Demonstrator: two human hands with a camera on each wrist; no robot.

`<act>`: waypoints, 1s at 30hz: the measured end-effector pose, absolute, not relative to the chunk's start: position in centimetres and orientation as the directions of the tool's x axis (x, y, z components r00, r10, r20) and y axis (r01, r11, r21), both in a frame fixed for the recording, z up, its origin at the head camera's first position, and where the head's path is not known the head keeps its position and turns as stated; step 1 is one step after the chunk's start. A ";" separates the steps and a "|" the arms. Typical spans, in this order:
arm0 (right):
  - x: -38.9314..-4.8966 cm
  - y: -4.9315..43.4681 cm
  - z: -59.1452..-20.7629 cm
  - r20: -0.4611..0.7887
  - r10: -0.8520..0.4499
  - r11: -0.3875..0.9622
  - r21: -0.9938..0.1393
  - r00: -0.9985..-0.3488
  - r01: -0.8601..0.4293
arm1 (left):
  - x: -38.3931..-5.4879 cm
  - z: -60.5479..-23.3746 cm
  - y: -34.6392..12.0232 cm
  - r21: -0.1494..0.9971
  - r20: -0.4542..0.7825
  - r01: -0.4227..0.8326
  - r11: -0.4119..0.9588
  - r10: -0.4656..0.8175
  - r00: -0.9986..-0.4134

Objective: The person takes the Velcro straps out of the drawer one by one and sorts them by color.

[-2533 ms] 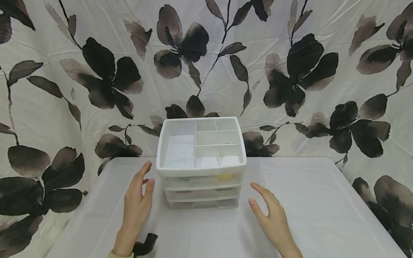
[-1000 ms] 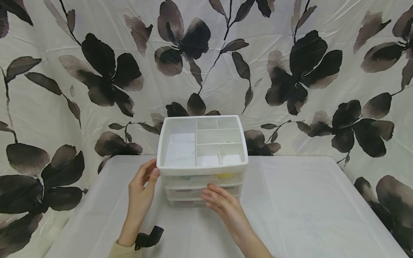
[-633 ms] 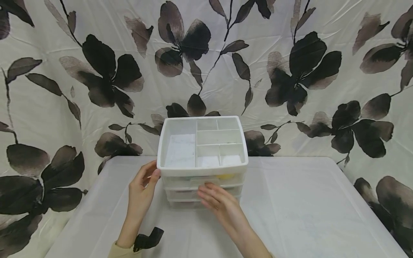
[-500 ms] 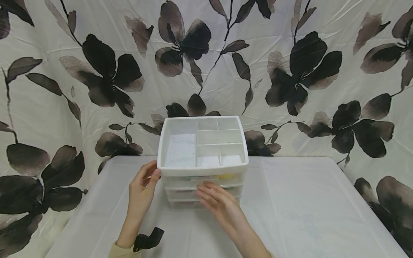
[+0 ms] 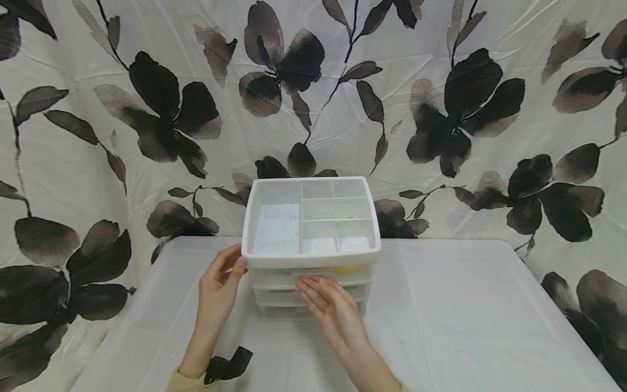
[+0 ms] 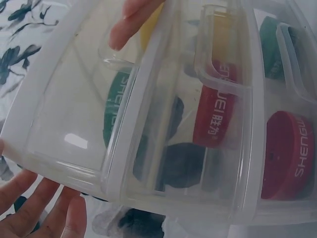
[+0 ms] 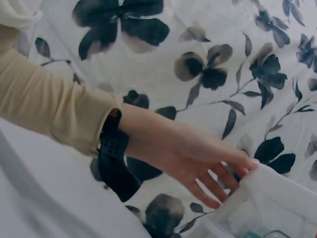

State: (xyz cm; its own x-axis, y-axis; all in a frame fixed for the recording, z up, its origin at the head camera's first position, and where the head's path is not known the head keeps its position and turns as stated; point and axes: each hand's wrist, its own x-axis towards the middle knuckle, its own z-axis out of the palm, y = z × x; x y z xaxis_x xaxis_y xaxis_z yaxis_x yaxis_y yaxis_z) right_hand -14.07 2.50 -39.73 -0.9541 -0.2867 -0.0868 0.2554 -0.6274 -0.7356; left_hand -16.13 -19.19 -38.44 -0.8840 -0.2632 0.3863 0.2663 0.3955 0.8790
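Backdrop: pale cloth (image 5: pixel 313 149) with dark printed flowers, behind a white table (image 5: pixel 470 310).
Drawer unit: the white drawer unit (image 5: pixel 311 262) stands upright mid-table, towards the far edge, its three clear drawers looking flush.
Contents: a green roll (image 6: pixel 116 106) shows through the top drawer (image 5: pixel 274 279), and a red roll (image 6: pixel 213 111) through the middle one.
Left hand: the left hand (image 5: pixel 220 283) touches the unit's left side at the upper front corner, fingers spread, thumb by the front edge.
Right hand: the right hand (image 5: pixel 338 318) has its fingers close together, nearly straight, tips at the top drawer's handle (image 6: pixel 118 63) (whether the thumb bears on anything, I cannot tell).
Good handling: probably light, level pressure at the handle's middle, squared to the front, with the left hand bracing the corner; an off-centre tug could skew the drawer or shift the unit.
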 end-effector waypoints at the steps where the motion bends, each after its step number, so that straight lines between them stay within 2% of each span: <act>1: -14.0 2.4 -39.7 -0.092 -0.274 -0.629 -0.736 -0.957 0.251 | -16.2 -38.5 -19.2 0.882 0.382 0.264 0.390 -0.263 -0.886; 14: -13.9 1.4 -39.2 -0.174 -0.136 -0.612 -0.759 -0.975 0.221 | -16.2 -38.6 -19.0 0.893 0.369 0.266 0.362 -0.253 -0.894; 30: -13.3 1.0 -39.5 -0.189 -0.095 -0.567 -0.797 -0.977 0.209 | -15.9 -38.1 -19.4 0.900 0.330 0.224 0.373 -0.250 -0.910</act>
